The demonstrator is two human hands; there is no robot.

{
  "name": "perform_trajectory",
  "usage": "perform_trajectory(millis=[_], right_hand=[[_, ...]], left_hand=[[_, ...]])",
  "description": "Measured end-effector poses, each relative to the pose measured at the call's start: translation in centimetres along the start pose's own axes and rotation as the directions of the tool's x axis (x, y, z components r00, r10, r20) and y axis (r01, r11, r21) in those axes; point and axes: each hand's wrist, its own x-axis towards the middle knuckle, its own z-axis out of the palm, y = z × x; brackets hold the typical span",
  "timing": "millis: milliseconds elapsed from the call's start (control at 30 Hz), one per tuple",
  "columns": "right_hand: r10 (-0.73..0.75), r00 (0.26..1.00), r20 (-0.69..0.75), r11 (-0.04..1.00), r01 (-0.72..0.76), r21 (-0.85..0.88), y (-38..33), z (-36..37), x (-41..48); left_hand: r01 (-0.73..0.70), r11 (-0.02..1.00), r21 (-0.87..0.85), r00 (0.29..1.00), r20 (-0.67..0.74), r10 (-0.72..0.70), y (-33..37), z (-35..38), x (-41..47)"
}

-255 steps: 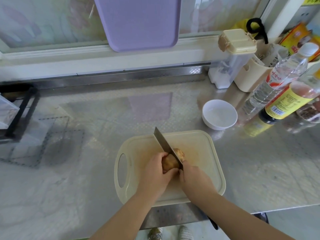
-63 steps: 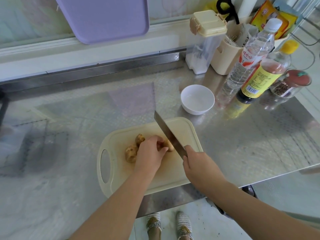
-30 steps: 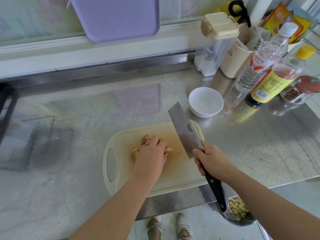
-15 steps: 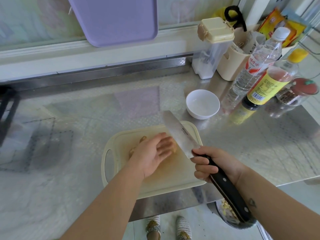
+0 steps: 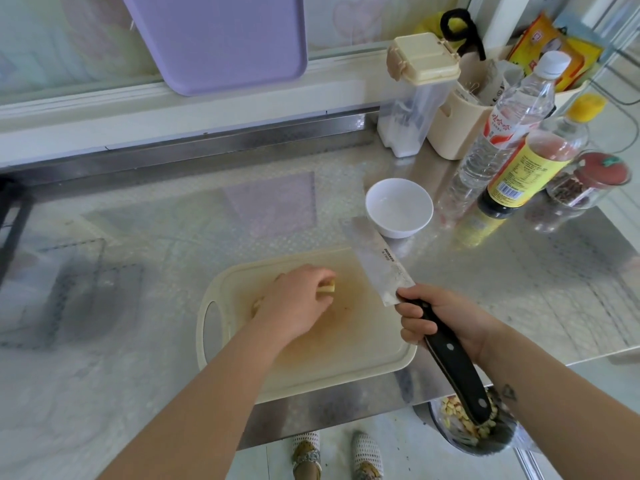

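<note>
Left hand pinching ginger mid-board. Right hand gripping knife, blade hovering just right of ginger. Risks: blade coming down on fingertips; knobbly ginger rolling under cut.

A white bowl stands on the steel desk. Just to its right are a clear bottle, a yellow-labelled bottle and a red-lidded jar. Behind them stand a cream-lidded container and a cream holder. A lilac board hangs at the back wall.
</note>
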Motion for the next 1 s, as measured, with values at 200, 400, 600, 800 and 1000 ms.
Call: perform_trajectory(millis=[200,400,600,800,1000], right_hand=[[-0.017,0.999,-0.038,0.994,0.012,-0.111,0.1,-0.7,0.1],[-0.007,0.999,-0.044,0.984,-0.001,-0.177,0.4,-0.9,0.4],[-0.023,0.998,-0.060,0.975,0.009,-0.221,0.3,-1.0,0.2],[-0.294,0.937,-0.188,0.579,0.017,-0.815,0.9,0.0,0.0],[-0.464,0.866,-0.187,0.074,-0.172,-0.982,2.9,0.7,1.8]], left_hand=[[-0.089,0.935,0.343,0.996,0.020,0.088,-0.2,0.4,1.5],[-0.152,0.897,0.415,0.988,0.059,0.140,0.0,1.0,2.7],[0.043,0.999,-0.021,0.995,-0.094,-0.045,-0.1,1.4,3.0],[0.112,0.980,-0.164,0.982,-0.134,-0.135,0.7,4.1,1.6],[0.107,0.993,-0.049,0.976,-0.184,-0.115,0.5,4.8,0.0]])
